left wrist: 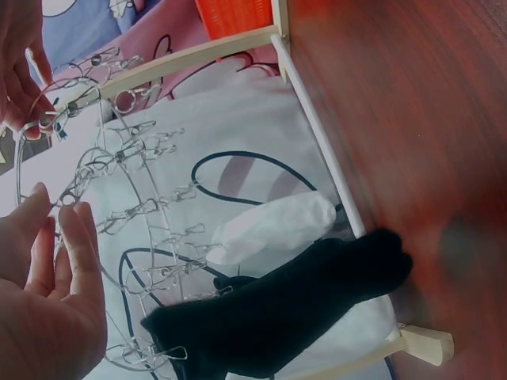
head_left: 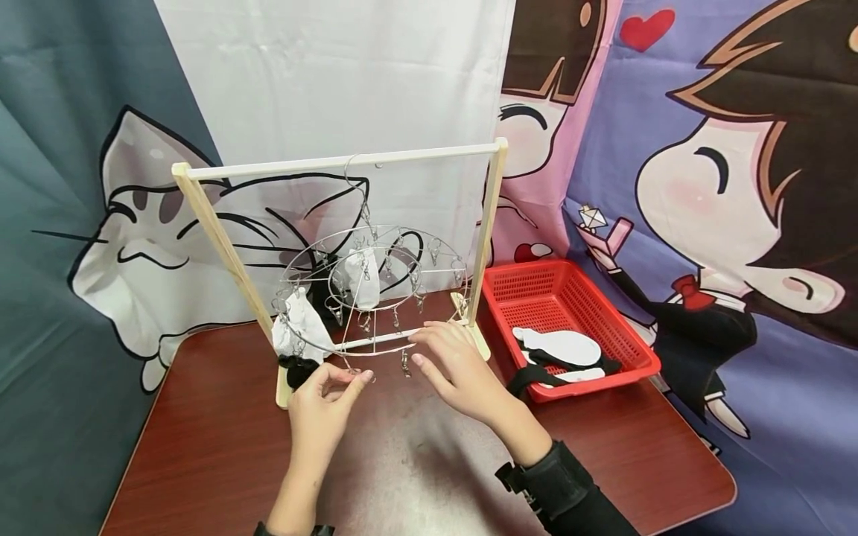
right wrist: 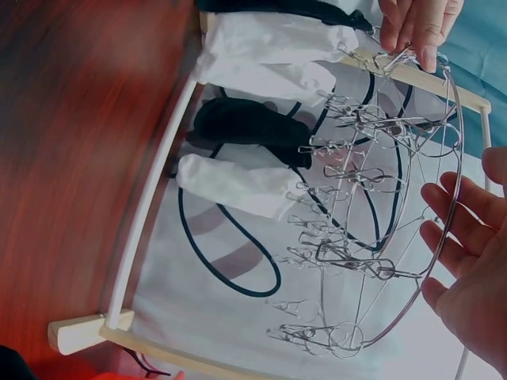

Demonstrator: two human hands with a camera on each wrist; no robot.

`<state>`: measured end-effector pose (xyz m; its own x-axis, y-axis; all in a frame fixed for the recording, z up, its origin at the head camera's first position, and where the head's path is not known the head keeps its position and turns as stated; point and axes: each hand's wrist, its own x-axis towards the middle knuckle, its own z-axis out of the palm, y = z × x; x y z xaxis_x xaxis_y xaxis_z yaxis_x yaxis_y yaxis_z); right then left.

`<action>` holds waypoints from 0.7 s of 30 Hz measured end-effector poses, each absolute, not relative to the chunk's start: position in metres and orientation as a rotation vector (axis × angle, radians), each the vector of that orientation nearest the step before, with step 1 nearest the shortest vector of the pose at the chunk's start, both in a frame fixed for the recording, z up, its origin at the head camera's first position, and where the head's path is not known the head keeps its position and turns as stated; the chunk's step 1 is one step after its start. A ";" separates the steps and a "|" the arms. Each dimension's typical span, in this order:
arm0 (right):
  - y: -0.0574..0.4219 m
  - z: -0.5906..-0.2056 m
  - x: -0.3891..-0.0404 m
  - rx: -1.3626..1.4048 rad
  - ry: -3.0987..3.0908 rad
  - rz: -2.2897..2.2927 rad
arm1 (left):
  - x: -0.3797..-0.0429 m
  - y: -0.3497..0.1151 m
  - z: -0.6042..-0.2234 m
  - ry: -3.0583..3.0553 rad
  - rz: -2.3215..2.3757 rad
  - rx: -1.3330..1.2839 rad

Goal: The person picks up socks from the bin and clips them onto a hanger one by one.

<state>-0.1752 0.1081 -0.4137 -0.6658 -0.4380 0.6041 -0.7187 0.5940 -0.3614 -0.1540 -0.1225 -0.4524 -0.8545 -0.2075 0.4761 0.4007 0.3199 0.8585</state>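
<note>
A round wire clip hanger [head_left: 375,225] hangs from the rack's top bar. At its near rim my left hand [head_left: 320,417] pinches a small metal clip [left wrist: 70,192] between thumb and fingertips. My right hand [head_left: 462,370] is at the rim's right front, its fingers extended and touching the wire [right wrist: 453,190]. White socks [head_left: 304,327] and a black sock [left wrist: 277,309] hang from clips on the left side. Farther back hang another white sock [head_left: 363,279] and a second black sock [right wrist: 249,123]. Several clips dangle bare.
A wooden rack [head_left: 484,231] with a white top bar [head_left: 281,168] stands on the red-brown table [head_left: 201,447]. Right of it, a red plastic basket [head_left: 653,366] contains white insole-shaped pieces [head_left: 566,348] and black fabric [head_left: 526,381], partly over its edge. A printed curtain hangs behind.
</note>
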 end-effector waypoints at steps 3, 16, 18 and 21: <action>0.108 -0.413 -0.175 0.924 -2.366 0.817 | -0.153 -0.125 -0.449 -2.160 -1.598 -0.065; 0.107 -0.414 -0.178 0.949 -2.379 0.794 | -0.152 -0.134 -0.430 -2.519 -1.111 -0.073; 0.107 -0.415 -0.177 0.945 -2.380 0.792 | -0.153 -0.134 -0.432 -2.514 -1.074 -0.096; 0.109 -0.416 -0.177 0.937 -2.387 0.792 | -0.153 -0.133 -0.435 -2.478 -1.039 -0.171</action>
